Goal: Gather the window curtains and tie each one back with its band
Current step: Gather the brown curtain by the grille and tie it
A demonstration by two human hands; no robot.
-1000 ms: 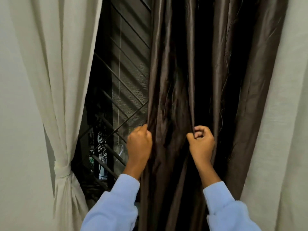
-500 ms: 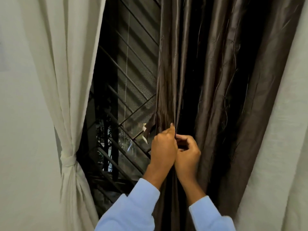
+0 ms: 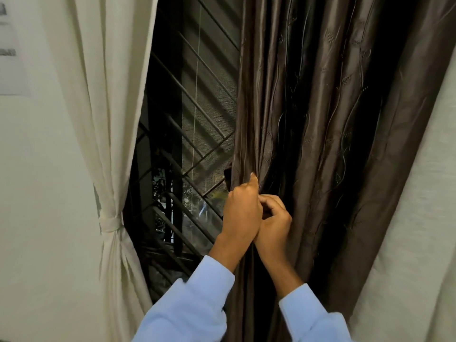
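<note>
Bunching the brown curtain (image 3: pixel 333 144) at its inner edge, just beside the window grille (image 3: pixel 197 119), the left hand (image 3: pixel 243 213) and right hand (image 3: pixel 275 223) touch each other, their fingers (image 3: pixel 271 201) curled and pinching folds of the cloth. The glossy fabric could slip from so small a pinch, and the pleats further right hang loose. No band for it shows. The cream curtain (image 3: pixel 106 95) is tied with its band (image 3: pixel 111 222). No container is in view.

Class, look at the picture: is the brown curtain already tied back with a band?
No, the brown curtain hangs unbanded while the left hand and right hand grip its folds; only the cream curtain wears a band.
</note>
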